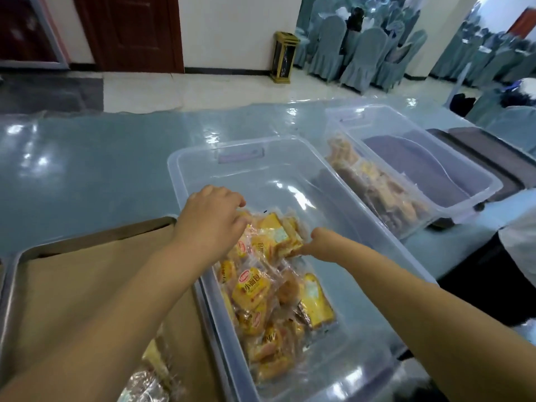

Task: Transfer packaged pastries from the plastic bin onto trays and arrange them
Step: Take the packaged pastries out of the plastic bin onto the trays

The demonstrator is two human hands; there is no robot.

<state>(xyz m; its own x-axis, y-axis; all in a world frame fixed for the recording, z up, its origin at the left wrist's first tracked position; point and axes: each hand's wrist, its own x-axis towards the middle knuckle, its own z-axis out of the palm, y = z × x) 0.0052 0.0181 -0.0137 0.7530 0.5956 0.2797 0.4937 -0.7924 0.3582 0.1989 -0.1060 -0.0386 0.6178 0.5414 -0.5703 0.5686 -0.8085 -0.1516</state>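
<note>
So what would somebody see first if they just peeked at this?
Probably the heap of yellow pastry packs in the clear plastic bin in the middle, with the left hand and right hand grabbing at its far end. Next come the metal tray lined with brown paper on the left, and a second clear bin at the right.

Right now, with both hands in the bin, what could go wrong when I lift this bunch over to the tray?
1. The left hand and right hand bracket a loose bunch of packets; some may slip out while crossing the bin wall.
2. Squeezing harder could crush the soft pastries.
3. The bin seems to overlap the tray rim, so a bump might rock it.
</note>
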